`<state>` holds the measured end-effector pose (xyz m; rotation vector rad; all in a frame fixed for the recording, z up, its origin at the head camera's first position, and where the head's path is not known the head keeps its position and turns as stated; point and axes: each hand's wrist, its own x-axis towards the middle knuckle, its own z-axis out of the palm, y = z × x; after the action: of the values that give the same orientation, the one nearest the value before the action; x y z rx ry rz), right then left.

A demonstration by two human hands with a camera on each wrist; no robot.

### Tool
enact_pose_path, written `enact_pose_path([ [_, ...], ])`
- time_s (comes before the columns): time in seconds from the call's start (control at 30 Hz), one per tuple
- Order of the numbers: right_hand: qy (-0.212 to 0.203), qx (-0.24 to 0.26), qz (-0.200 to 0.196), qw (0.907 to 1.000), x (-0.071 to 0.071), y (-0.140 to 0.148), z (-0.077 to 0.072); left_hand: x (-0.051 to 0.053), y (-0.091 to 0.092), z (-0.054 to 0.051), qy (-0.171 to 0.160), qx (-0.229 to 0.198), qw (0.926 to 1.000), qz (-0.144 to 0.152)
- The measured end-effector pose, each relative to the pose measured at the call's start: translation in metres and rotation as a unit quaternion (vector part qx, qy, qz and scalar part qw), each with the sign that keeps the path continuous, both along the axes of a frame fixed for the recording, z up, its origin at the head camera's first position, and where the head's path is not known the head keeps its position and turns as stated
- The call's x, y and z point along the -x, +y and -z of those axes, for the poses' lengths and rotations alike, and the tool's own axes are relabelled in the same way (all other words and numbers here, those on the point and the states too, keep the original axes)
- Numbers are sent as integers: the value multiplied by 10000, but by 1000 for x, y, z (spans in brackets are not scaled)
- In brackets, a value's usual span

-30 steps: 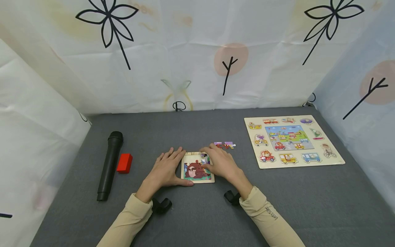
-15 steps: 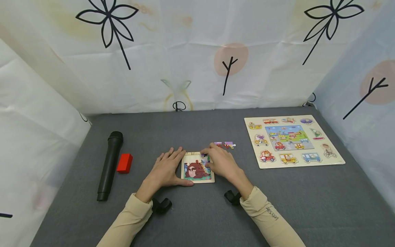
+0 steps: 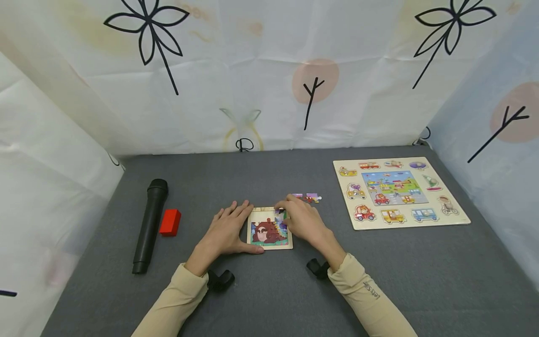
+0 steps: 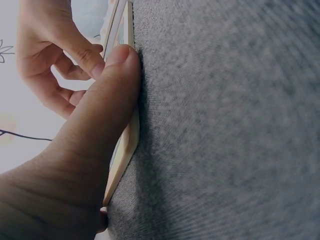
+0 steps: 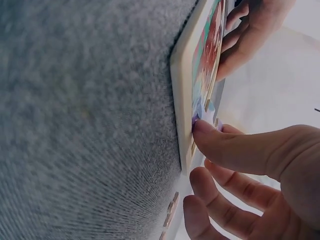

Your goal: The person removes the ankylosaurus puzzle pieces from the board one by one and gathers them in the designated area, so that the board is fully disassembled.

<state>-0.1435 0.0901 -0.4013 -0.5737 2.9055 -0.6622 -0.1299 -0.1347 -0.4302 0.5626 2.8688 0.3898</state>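
Note:
A small wooden puzzle tray [image 3: 269, 248] with a brown animal picture lies flat between the hands. The left hand [image 3: 226, 232] rests along its left side, fingers extended, with the thumb [image 4: 112, 95] against the near edge. At the tray's upper right, the right hand [image 3: 304, 222] pinches a purple puzzle piece [image 5: 196, 119] between thumb and finger, seen in the right wrist view; part of the piece is hidden by the thumb. Loose puzzle pieces [image 3: 312, 198] lie on the table just beyond the right hand.
To the left are a black microphone [image 3: 150, 227] and a red block [image 3: 170, 223]. At the right lies a large wooden vehicle puzzle board [image 3: 349, 206]. Black wrist straps hang near both wrists, and a patterned white cloth [image 3: 252, 93] stands behind the grey table [image 3: 236, 178].
The right thumb has shifted slightly to the right and up, uncovering more of the tray's right side. The left hand and the tray have stayed in place.

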Motion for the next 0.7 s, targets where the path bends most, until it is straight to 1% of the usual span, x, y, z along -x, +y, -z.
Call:
enact_pose_path([
  [0.37,-92,4,-50,9999,0,0,3,0,0,1,12,30,10000,6],
  [0.6,55,-105,-24,9999,2,6,2,0,0,0,-34,-18,10000,-22],
  [0.7,56,-170,-48,9998,4,11,0,0,-1,1,-20,-10,10000,-17],
])
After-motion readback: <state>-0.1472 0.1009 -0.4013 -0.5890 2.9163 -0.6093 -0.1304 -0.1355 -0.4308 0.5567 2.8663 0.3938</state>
